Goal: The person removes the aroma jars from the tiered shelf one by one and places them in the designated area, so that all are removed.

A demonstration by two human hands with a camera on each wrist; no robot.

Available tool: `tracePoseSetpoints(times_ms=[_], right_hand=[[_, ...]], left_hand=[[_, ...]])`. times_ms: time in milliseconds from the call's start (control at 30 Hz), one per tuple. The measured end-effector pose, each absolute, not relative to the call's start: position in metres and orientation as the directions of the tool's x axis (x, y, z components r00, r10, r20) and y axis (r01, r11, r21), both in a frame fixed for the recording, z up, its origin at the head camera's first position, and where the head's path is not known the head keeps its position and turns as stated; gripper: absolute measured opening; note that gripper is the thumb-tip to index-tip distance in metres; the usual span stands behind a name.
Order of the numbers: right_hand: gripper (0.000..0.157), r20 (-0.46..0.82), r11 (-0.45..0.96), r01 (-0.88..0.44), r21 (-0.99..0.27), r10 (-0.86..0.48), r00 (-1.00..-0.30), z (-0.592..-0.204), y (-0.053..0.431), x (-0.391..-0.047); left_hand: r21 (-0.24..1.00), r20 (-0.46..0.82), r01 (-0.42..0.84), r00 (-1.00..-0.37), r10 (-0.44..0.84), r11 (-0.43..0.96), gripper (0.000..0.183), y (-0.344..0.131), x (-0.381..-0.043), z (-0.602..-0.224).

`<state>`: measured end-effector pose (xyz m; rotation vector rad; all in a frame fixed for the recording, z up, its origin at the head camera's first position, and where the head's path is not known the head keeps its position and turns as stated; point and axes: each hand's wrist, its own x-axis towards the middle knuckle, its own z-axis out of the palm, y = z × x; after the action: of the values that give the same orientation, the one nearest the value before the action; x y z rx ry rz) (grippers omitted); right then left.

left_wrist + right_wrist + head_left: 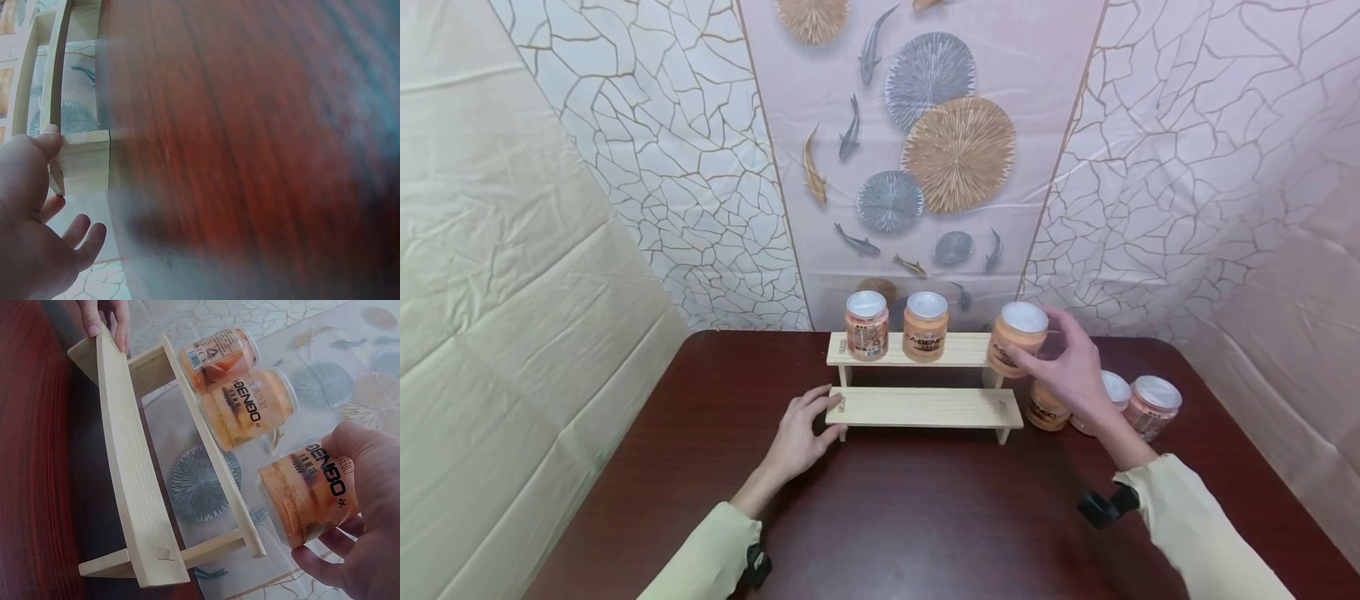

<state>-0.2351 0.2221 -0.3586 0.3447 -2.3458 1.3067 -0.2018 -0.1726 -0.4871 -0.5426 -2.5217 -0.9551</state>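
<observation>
A two-tier wooden rack [917, 408] stands on the table. My left hand [797, 435] grips the left end of its lower board, thumb at the front edge in the left wrist view. My right hand [1073, 377] holds an orange jar [306, 490] with a pale lid, thumb on one side and fingers on the other. This jar hangs over the right end of the upper board [964, 350], with a gap between them in the right wrist view. Two similar jars, a left one [867, 327] and a middle one [926, 327], sit upright on that board.
Right of the rack, several more jars stand on the dark red table [917, 517], one [1047, 408] beside the lower board and another [1152, 407] farthest right. They are partly behind my right hand and forearm. A patterned cloth [850, 275] hangs behind the table.
</observation>
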Motion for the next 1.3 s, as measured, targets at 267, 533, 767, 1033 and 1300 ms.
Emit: tracePoseSetpoints(times_ms=[267, 533, 767, 1033, 1300], right_hand=[[0.064, 0.499, 0.543, -0.420, -0.728, -0.001, -0.867, -0.358, 0.233, -0.220], [0.065, 0.514, 0.586, -0.422, -0.691, -0.012, -0.858, -0.357, 0.243, -0.206], [0.065, 0.516, 0.588, -0.423, -0.690, -0.011, -0.857, -0.365, 0.253, -0.195], [0.067, 0.493, 0.573, -0.403, -0.714, 0.003, -0.870, -0.377, 0.263, -0.186], [0.066, 0.488, 0.569, -0.396, -0.720, 0.010, -0.873, -0.385, 0.267, -0.177]], left_hand=[[0.533, 0.488, 0.485, -0.845, 0.217, 0.693, 0.046, -0.172, -0.202, -0.487], [0.528, 0.501, 0.495, -0.837, 0.217, 0.690, 0.045, -0.172, -0.202, -0.486], [0.529, 0.493, 0.491, -0.842, 0.220, 0.692, 0.046, -0.172, -0.201, -0.485], [0.541, 0.471, 0.471, -0.856, 0.213, 0.696, 0.045, -0.172, -0.200, -0.483], [0.534, 0.473, 0.472, -0.854, 0.215, 0.701, 0.045, -0.171, -0.199, -0.483]])
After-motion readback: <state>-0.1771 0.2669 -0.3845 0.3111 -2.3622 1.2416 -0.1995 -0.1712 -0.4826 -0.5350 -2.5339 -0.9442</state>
